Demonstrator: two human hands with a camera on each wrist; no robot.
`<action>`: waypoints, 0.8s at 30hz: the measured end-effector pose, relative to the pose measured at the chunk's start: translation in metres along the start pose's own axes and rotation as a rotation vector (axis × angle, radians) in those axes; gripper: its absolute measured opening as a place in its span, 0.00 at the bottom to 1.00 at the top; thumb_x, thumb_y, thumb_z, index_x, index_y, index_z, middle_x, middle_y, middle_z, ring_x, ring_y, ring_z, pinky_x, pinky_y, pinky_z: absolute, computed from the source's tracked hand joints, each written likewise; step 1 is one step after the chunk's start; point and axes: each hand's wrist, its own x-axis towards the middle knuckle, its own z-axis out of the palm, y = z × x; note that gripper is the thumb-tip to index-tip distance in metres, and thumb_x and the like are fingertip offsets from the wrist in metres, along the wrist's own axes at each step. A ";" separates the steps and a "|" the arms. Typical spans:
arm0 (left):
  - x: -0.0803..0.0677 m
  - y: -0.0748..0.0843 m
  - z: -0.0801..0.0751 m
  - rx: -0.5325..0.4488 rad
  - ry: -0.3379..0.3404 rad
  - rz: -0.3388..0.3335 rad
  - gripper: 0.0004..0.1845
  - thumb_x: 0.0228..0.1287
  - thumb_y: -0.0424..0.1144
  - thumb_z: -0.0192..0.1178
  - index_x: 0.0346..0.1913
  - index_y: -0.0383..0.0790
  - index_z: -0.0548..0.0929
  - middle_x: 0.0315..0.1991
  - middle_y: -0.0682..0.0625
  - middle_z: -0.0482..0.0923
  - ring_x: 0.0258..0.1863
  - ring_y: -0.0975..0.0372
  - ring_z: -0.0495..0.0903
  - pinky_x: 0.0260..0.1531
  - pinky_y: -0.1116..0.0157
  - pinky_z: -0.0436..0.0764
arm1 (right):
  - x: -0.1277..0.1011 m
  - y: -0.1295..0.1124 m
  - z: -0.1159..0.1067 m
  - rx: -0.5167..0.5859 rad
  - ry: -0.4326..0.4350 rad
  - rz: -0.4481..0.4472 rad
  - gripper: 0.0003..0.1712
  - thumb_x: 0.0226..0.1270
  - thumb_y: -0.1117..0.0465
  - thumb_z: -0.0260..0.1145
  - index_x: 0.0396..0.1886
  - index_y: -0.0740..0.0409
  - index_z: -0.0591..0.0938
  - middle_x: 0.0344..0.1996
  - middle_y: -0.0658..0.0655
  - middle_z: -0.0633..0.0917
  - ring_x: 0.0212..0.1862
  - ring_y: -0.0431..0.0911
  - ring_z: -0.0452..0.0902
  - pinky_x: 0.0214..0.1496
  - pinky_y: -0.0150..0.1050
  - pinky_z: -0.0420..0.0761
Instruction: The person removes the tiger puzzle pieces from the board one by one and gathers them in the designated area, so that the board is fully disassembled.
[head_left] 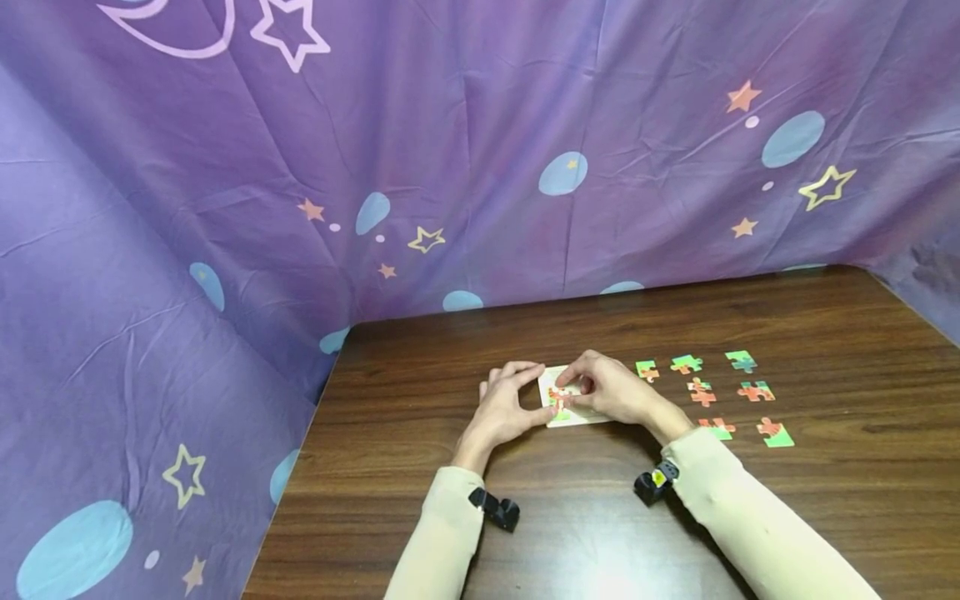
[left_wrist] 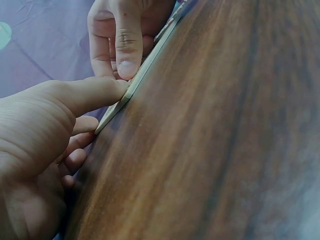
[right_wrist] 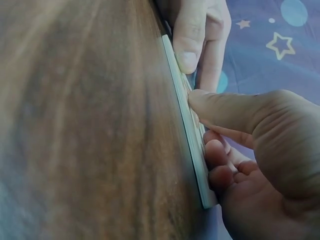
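Note:
A pale, flat puzzle tray (head_left: 550, 382) lies on the table between the two hands. My left hand (head_left: 501, 410) holds it at the left side, index finger near the far corner and thumb at the near part. Over the tray, my right hand (head_left: 617, 393) pinches a small jigsaw piece between thumb and index finger; the fingers hide much of it. Red and green puzzle pieces (head_left: 560, 408) show inside the tray's left part. The right wrist view shows the tray's thin edge (right_wrist: 186, 127) and both thumbs close together above it.
Several loose jigsaw pieces (head_left: 702, 392) in red, green and teal lie spread to the right of the tray. The brown wooden table (head_left: 420, 383) meets a purple curtain (head_left: 487, 208) with stars at the back and left. Black bands sit on both sleeves.

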 end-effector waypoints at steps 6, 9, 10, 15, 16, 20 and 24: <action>0.000 0.000 0.000 0.000 0.002 0.000 0.43 0.65 0.53 0.81 0.81 0.49 0.78 0.79 0.56 0.73 0.75 0.57 0.69 0.74 0.47 0.63 | 0.002 -0.003 0.000 0.008 -0.035 -0.005 0.16 0.64 0.68 0.83 0.49 0.59 0.88 0.43 0.55 0.87 0.42 0.44 0.82 0.46 0.37 0.82; 0.001 0.000 0.001 0.001 0.005 0.000 0.43 0.64 0.53 0.81 0.81 0.49 0.78 0.79 0.56 0.73 0.75 0.56 0.69 0.74 0.47 0.63 | 0.003 -0.003 0.000 0.030 -0.049 0.021 0.16 0.63 0.71 0.81 0.50 0.59 0.88 0.40 0.53 0.88 0.41 0.44 0.82 0.47 0.37 0.82; 0.001 0.000 0.001 -0.001 0.005 0.001 0.43 0.64 0.52 0.81 0.81 0.49 0.78 0.79 0.56 0.73 0.75 0.56 0.69 0.74 0.48 0.63 | 0.003 -0.003 0.000 0.037 -0.053 0.024 0.16 0.63 0.71 0.81 0.50 0.59 0.88 0.39 0.52 0.88 0.41 0.43 0.82 0.46 0.37 0.82; 0.001 -0.002 0.001 0.007 0.006 0.023 0.43 0.65 0.51 0.81 0.81 0.48 0.78 0.79 0.54 0.74 0.74 0.55 0.69 0.72 0.48 0.64 | 0.004 -0.003 0.000 0.066 -0.045 0.052 0.15 0.63 0.71 0.81 0.49 0.61 0.90 0.36 0.50 0.88 0.38 0.42 0.80 0.42 0.35 0.80; 0.001 -0.002 0.001 0.010 0.004 0.028 0.43 0.65 0.51 0.80 0.81 0.47 0.78 0.79 0.53 0.74 0.74 0.55 0.69 0.71 0.48 0.64 | 0.004 -0.003 0.000 0.071 -0.040 0.053 0.15 0.62 0.71 0.81 0.48 0.60 0.90 0.36 0.51 0.88 0.38 0.41 0.80 0.42 0.34 0.81; 0.000 -0.002 0.000 0.021 -0.002 0.028 0.43 0.65 0.52 0.80 0.82 0.48 0.77 0.80 0.54 0.73 0.74 0.55 0.69 0.71 0.49 0.65 | 0.005 -0.004 0.002 0.082 -0.024 0.064 0.16 0.61 0.72 0.82 0.47 0.60 0.90 0.37 0.51 0.90 0.39 0.42 0.82 0.43 0.34 0.82; 0.001 -0.004 0.001 0.018 0.000 0.037 0.43 0.66 0.52 0.80 0.82 0.48 0.77 0.79 0.55 0.73 0.74 0.56 0.69 0.72 0.49 0.65 | 0.005 -0.005 0.002 0.088 -0.016 0.079 0.16 0.59 0.72 0.83 0.46 0.59 0.90 0.36 0.51 0.90 0.38 0.43 0.83 0.42 0.34 0.82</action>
